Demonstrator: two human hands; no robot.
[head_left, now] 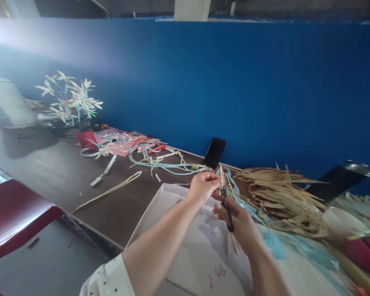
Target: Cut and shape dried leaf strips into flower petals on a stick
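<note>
In the head view my left hand (203, 185) is pinched shut on a small pale strip of dried leaf (221, 174), which stands up from the fingertips. Close against it, my right hand (239, 220) grips a pair of scissors (230, 222) with dark handles, fingers through the loops. The blades point up towards the strip; whether they touch it is too small to tell. Both hands are above a white cardboard box lid (185, 230) with pink writing. More thin dried strips hang below and behind my right hand.
A heap of dried leaves (280, 193) lies right of my hands. A phone (215, 152) leans on the blue wall (185, 82). Left are coiled pale-blue tubing (169, 166), several pens and a flower arrangement (77, 96). A dark bottle (339, 181) lies tilted far right.
</note>
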